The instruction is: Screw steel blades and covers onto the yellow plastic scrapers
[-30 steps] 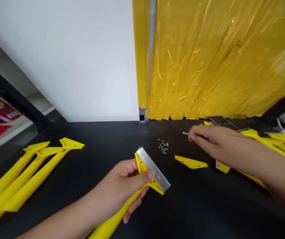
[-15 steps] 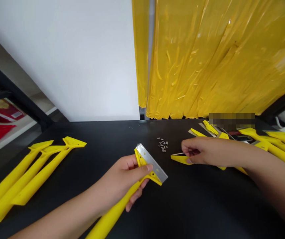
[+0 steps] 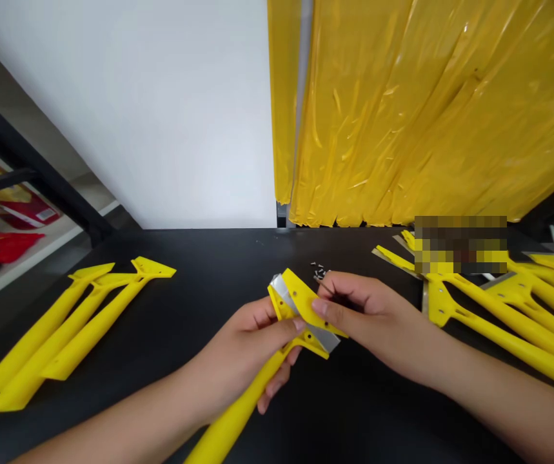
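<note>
Wrinkled yellow plastic sheeting [image 3: 402,116] and a smooth white panel [image 3: 170,116] stand behind a flat black tabletop [image 3: 199,277]. Long yellow plastic tools [image 3: 509,339] lie at right; three yellow plastic handles with flared heads [image 3: 97,335] lie at left. Centre: a yellow plastic scraper handle [image 3: 244,403], held above the tabletop. The left hand [image 3: 255,334], closed around its neck, has the thumb across the silver metal blade [image 3: 284,293] on its head. The right hand [image 3: 366,304], fingers curled, pinches a flat yellow plastic plate [image 3: 300,296] overlapping the blade; contact cannot be told. Small metal screws [image 3: 318,270] lie just beyond.
</note>
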The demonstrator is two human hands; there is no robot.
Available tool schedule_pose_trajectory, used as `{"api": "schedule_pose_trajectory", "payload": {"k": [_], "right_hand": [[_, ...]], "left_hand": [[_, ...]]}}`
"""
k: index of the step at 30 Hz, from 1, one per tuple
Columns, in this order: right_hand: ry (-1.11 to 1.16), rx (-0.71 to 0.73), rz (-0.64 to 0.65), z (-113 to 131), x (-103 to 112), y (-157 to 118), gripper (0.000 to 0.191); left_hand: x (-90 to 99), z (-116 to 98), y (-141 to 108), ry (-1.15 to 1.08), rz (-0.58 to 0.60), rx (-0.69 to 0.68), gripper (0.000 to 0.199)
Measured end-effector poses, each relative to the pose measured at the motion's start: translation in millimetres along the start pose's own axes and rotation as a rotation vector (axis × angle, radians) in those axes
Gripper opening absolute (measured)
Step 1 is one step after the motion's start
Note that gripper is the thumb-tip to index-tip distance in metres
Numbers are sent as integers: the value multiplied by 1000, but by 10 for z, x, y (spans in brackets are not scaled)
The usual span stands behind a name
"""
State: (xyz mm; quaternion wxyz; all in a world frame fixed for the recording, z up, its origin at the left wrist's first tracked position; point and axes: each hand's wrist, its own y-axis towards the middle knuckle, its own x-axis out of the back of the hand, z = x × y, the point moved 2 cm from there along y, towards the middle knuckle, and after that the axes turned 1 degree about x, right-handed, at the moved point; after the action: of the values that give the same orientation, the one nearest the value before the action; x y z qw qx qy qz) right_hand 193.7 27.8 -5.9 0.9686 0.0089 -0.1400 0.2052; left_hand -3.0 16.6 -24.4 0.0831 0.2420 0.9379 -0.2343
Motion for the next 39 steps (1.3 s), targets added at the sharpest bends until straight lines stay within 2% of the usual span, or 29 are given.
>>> {"api": "schedule_pose_trajectory", "payload": {"k": [5,9,13,17,19,24,27,33,39], "right_hand": [[-159,55,-4,-15,44,16,32],[-146,25,46,-41,61,39,30],[51,-67,91,-115,49,90,36],[349,-252,170,-202,10,107,43],[371,-290,174,-217,-8,104,44],[127,-121,79,-156,10,107,42],[27,-67,60,-126,60,107,38],[45,-79,104,-186,110,124,35],[57,-79,120,-198,109,140,33]], "left_hand": [[-2,26,2,-74,72,-27,20],[1,39,19,-53,98,-37,26],[-4,52,28,19,98,-27,29],[-10,45,31,63,99,-38,28],[-8,43,30,74,91,-61,29],[7,67,36,102,50,-38,29],[11,58,49,72,14,-36,27],[11,44,77,28,7,-51,22],[4,37,71,52,-2,-28,30]]}}
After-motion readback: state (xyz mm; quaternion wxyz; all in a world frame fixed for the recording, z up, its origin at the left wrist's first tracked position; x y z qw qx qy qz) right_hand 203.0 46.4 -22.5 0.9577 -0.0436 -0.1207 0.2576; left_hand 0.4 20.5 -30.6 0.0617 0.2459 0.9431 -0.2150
